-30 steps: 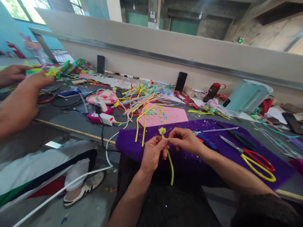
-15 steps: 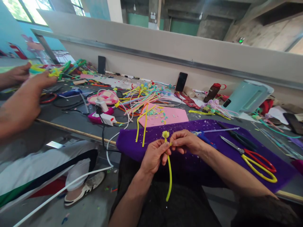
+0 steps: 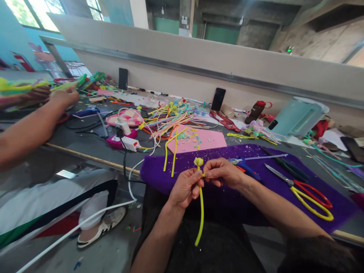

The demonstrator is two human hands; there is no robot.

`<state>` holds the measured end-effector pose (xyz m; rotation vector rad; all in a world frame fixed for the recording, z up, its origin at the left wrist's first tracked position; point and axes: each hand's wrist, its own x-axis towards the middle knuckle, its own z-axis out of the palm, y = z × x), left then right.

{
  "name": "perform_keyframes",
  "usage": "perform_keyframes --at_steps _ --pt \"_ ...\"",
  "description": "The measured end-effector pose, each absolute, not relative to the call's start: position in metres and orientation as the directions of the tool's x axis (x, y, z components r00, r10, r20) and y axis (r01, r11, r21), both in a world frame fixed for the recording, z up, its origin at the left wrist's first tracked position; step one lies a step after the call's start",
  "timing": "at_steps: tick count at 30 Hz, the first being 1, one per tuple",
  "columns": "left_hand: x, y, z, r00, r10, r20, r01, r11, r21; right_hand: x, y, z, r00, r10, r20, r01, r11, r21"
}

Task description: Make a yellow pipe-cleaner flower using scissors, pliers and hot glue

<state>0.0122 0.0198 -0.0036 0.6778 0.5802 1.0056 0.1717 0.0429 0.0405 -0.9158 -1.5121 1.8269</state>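
My left hand (image 3: pixel 184 188) pinches the yellow flower stem (image 3: pixel 201 212) just under its pale yellow flower head (image 3: pixel 198 162). The stem's lower end hangs down below my fingers, slightly curved. Close beside it, my right hand (image 3: pixel 224 171) has thumb and forefinger closed on a small yellow piece (image 3: pixel 203 174) at the stem; whether it is joined to the stem is hard to see. Beyond my hands lies a purple cloth (image 3: pixel 159 167) with light crumbs on it. Scissors with red and yellow handles (image 3: pixel 311 197) rest on the cloth to the right, near a blue tool (image 3: pixel 250 169).
A pink sheet (image 3: pixel 210 140) bears small cut pieces and two yellow stems (image 3: pixel 174 151). Behind it is a pile of coloured stems (image 3: pixel 179 117). At left are a power strip (image 3: pixel 129 143), a white cable (image 3: pixel 93 218) and another person's arm (image 3: pixel 36 121). A phone (image 3: pixel 218 99) leans on the partition.
The hanging end of the yellow stem has swung a little left. My hands stay almost in place. The other person's hands at left have shifted, with a bundle of coloured stems now showing.
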Motion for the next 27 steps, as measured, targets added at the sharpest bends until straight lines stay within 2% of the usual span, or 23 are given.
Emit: perform_keyframes --at_steps 2,6,10,13,18,27 --pt "0.012 0.020 -0.003 0.413 0.901 -0.134 -0.568 0.370 0.735 0.171 0.042 0.040 -0.550 0.831 -0.086 0.012 -0.096 -0.995" --pt "0.013 0.022 -0.001 0.391 0.909 -0.143 -0.597 0.369 0.712 0.170 0.037 0.043 -0.419 0.882 0.217 0.116 0.289 -0.950" --pt "0.013 0.021 0.000 0.392 0.907 -0.152 -0.602 0.378 0.704 0.173 0.036 0.047 -0.469 0.766 0.439 0.256 0.594 -0.763" --pt "0.013 0.021 0.000 0.389 0.907 -0.159 -0.598 0.380 0.706 0.174 0.037 0.046 -0.539 0.648 0.538 0.311 0.746 -0.588" --pt "0.012 0.022 0.000 0.420 0.896 -0.142 -0.593 0.389 0.705 0.176 0.038 0.046 -0.603 0.603 0.522 0.402 0.795 -0.454" --pt "0.010 0.023 0.001 0.463 0.867 -0.183 -0.532 0.437 0.725 0.199 0.050 0.072 -0.542 0.647 0.536 0.424 0.761 -0.490"
